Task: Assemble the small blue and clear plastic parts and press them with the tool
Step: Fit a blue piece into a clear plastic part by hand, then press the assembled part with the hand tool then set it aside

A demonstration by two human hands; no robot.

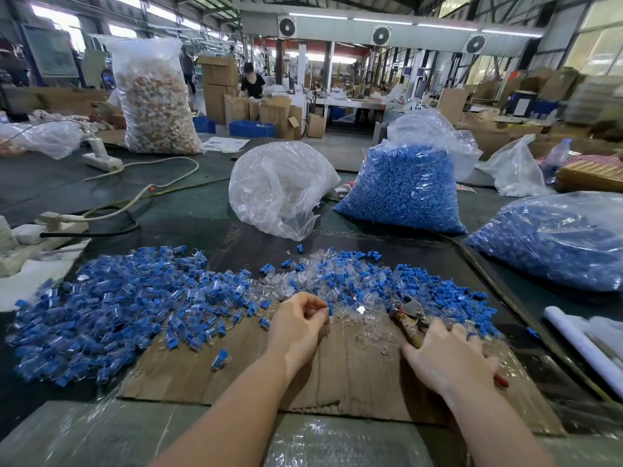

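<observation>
Cardboard [337, 375] on worktop [188, 210], nearest; left hand [296, 326], grip pinching a small part [329, 311] at fingertips; right hand [445, 357], grip curled round pliers [409, 315]; loose blue and clear parts [387, 281] heaped just beyond; judged light, stiff, slippery; best pinched by the sides.

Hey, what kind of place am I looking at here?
Most likely a factory assembly floor: bulk bags of blue parts, stacked cardboard boxes behind, and a bench heaped with small blue and clear pieces.
</observation>
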